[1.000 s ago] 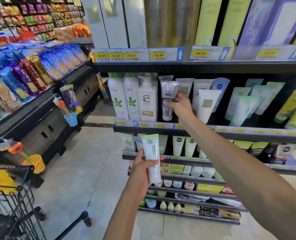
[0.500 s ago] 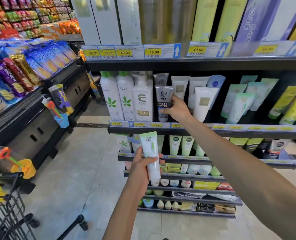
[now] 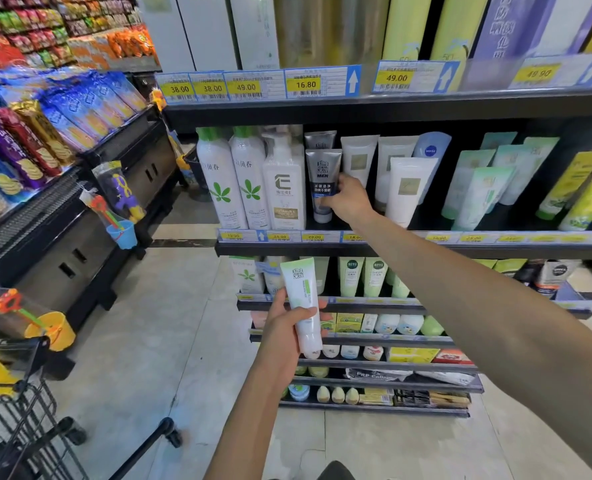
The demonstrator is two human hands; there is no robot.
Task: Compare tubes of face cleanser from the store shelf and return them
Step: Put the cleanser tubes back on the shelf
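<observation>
— Lower now than a second ago, the grey MEN tube (image 3: 323, 183) has come down onto the store shelf (image 3: 426, 249); its cap appears to stand on the shelf, just right of the white pump bottle (image 3: 283, 183) and in front of a second grey tube (image 3: 320, 139); the camera has also drawn nearer the shelf.

— And the right hand (image 3: 351, 200)?

— Its fingers curl round the lower right side of that grey tube, holding it upright; a row of white tubes (image 3: 407, 188) stands just right of the hand.

— Where is the other tube?

— The white-and-green tube (image 3: 303, 303) sits in the left hand (image 3: 287, 329), below the store shelf and in front of the lower racks; it is held cap down, tilted slightly; the thumb (image 3: 306, 314) wraps across its front and the fingers close behind it.

— Anything else?

— Two tall spray bottles (image 3: 235, 181) with green leaf marks stand left of the pump bottle; a shopping cart (image 3: 17, 427) sits far below and left of the store shelf; snack packets (image 3: 45, 126) fill the rack to its left.
</observation>
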